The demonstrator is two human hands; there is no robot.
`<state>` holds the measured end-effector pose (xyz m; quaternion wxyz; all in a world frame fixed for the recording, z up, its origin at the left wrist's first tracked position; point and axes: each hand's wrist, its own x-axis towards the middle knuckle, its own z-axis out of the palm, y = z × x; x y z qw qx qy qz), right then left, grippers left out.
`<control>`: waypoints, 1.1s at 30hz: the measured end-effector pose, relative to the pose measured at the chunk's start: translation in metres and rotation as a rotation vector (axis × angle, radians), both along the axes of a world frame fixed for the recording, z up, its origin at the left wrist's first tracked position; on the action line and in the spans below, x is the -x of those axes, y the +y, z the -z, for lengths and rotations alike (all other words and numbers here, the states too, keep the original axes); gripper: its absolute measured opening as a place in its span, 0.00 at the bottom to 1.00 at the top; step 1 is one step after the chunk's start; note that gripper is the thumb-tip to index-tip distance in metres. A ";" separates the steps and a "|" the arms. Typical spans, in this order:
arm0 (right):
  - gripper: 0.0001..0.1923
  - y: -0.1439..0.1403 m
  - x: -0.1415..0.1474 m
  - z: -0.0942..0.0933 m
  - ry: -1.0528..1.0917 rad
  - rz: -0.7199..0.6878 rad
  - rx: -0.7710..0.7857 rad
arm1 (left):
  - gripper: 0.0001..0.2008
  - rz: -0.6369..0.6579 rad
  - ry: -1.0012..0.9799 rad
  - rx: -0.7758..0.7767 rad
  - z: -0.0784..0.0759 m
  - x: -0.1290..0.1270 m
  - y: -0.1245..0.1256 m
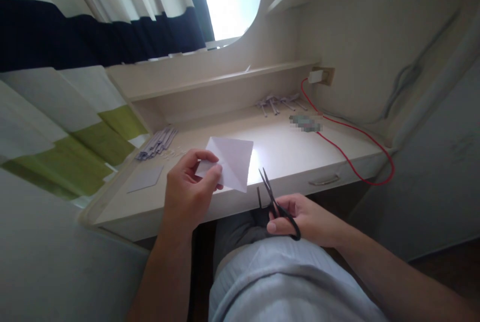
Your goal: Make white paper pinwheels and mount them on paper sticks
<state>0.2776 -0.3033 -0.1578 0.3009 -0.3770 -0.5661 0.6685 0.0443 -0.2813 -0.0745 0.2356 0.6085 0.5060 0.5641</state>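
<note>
My left hand (pixel 189 189) pinches a folded white paper sheet (pixel 234 159) at its left corner and holds it up over the front edge of the desk (pixel 292 154). My right hand (pixel 303 217) grips black scissors (pixel 275 204) by the handles, just below and right of the paper. The scissor blades are spread open and point up toward the paper's lower corner without touching it.
A grey paper square (pixel 146 178) lies flat on the desk's left side, with a pile of thin paper strips (pixel 157 143) behind it. More strips (pixel 279 103) lie at the back right. A red cable (pixel 350 154) runs from a wall socket (pixel 320 76) across the desk.
</note>
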 end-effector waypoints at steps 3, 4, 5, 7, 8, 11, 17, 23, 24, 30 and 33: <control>0.20 -0.011 0.010 0.007 0.054 -0.074 0.063 | 0.08 -0.030 0.025 -0.022 -0.002 -0.002 0.001; 0.20 -0.012 0.012 0.009 0.058 -0.086 0.068 | 0.08 -0.033 0.037 -0.022 -0.002 -0.002 0.001; 0.21 -0.014 0.015 0.011 0.053 -0.086 0.067 | 0.09 -0.035 0.049 -0.019 -0.002 -0.003 0.001; 0.22 -0.014 0.018 0.015 0.021 -0.067 0.046 | 0.09 -0.048 0.080 -0.016 -0.001 -0.004 0.002; 0.23 -0.013 0.019 0.016 -0.003 -0.055 0.029 | 0.09 -0.060 0.095 -0.020 -0.001 -0.004 0.001; 0.23 -0.011 0.021 0.015 -0.051 -0.057 -0.013 | 0.08 -0.086 0.130 -0.036 0.000 -0.007 0.001; 0.23 -0.011 0.025 0.011 -0.019 -0.080 -0.007 | 0.08 -0.062 0.146 -0.044 0.002 -0.009 0.000; 0.24 -0.013 0.029 0.011 0.096 -0.069 0.051 | 0.08 -0.048 0.159 -0.036 0.002 -0.009 -0.002; 0.24 -0.013 0.029 0.011 0.103 -0.070 0.057 | 0.08 -0.048 0.158 -0.035 0.002 -0.009 -0.002; 0.25 -0.013 0.030 0.008 0.136 -0.070 0.080 | 0.08 -0.036 0.140 -0.017 0.003 -0.011 -0.003; 0.25 -0.012 0.030 0.008 0.157 -0.077 0.085 | 0.08 -0.029 0.142 -0.011 0.004 -0.011 -0.003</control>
